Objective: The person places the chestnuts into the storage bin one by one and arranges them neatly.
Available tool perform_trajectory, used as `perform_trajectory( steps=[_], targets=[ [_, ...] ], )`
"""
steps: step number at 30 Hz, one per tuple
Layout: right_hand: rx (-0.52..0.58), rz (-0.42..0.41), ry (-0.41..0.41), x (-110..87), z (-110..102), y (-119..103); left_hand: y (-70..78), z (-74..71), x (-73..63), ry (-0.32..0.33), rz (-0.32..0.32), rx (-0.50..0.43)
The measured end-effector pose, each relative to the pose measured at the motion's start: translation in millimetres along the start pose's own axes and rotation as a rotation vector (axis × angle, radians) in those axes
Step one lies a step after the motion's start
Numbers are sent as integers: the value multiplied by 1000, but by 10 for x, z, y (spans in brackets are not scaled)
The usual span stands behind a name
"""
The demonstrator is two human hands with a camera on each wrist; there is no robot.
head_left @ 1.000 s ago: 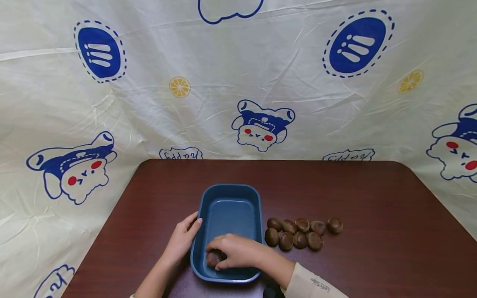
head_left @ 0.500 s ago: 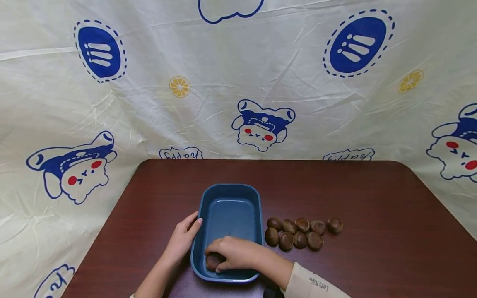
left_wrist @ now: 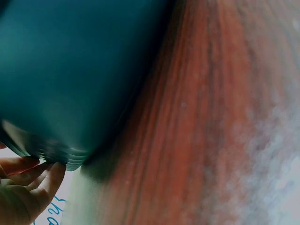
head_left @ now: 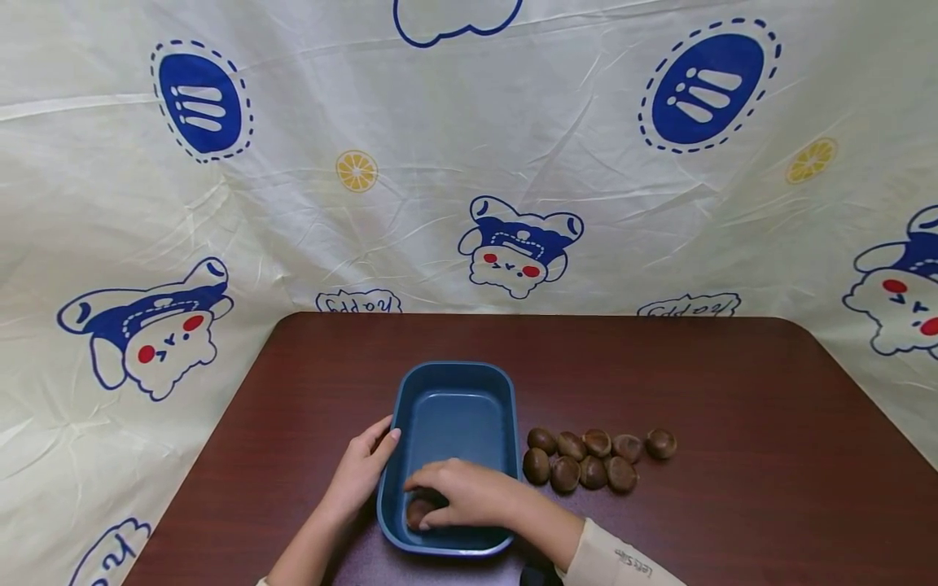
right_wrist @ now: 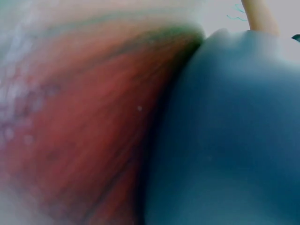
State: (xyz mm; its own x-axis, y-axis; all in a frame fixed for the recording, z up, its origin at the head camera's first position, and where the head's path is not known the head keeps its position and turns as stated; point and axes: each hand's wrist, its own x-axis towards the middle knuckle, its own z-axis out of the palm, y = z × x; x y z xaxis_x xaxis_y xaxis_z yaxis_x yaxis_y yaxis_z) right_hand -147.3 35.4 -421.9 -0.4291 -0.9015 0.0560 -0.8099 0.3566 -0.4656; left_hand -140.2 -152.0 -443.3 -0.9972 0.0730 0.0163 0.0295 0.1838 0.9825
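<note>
A blue rectangular tray (head_left: 458, 378) stands on the table, its long sides running away from me. My left hand (head_left: 357, 468) holds its left side, thumb at the rim and fingers against the outer wall. In the left wrist view, the left hand's fingertips (left_wrist: 57, 169) touch the tray's wall. My right hand (head_left: 465, 492) reaches over the right rim into the near part of the tray. There its fingers and thumb curl round a brown chestnut (head_left: 418, 514), which they partly cover. The right wrist view shows mostly the tray's outer wall (right_wrist: 225, 131).
Several chestnuts (head_left: 565, 474) lie in two rough rows on the brown table (head_left: 733, 391), close to the tray's right side. One chestnut (head_left: 661, 443) sits at the right end of the far row. A white printed cloth (head_left: 608, 195) hangs behind the table.
My right hand's fingers have shifted slightly around the chestnut in the near part of the tray. My left hand and the row chestnuts have stayed put; the head view has swung slightly left.
</note>
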Motion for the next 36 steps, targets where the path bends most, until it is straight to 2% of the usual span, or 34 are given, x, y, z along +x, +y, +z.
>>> perform_trajectory(
  steps=[12, 17, 20, 28, 36],
  targets=[
    [93, 17, 84, -60, -108, -51, -12, -1, 4, -2, -7, 11],
    [113, 42, 132, -122, -190, -71, -11, 1, -4, 4, -14, -21],
    [121, 50, 173, -181, -253, -71, -8, 4, -4, 5, -12, -34],
    [141, 100, 281, -385, -394, -31, 9, 5, -6, 1, -7, 1],
    [151, 215, 346, -639, -477, 48, 4, 8, -10, 0, 0, 6]
  ],
)
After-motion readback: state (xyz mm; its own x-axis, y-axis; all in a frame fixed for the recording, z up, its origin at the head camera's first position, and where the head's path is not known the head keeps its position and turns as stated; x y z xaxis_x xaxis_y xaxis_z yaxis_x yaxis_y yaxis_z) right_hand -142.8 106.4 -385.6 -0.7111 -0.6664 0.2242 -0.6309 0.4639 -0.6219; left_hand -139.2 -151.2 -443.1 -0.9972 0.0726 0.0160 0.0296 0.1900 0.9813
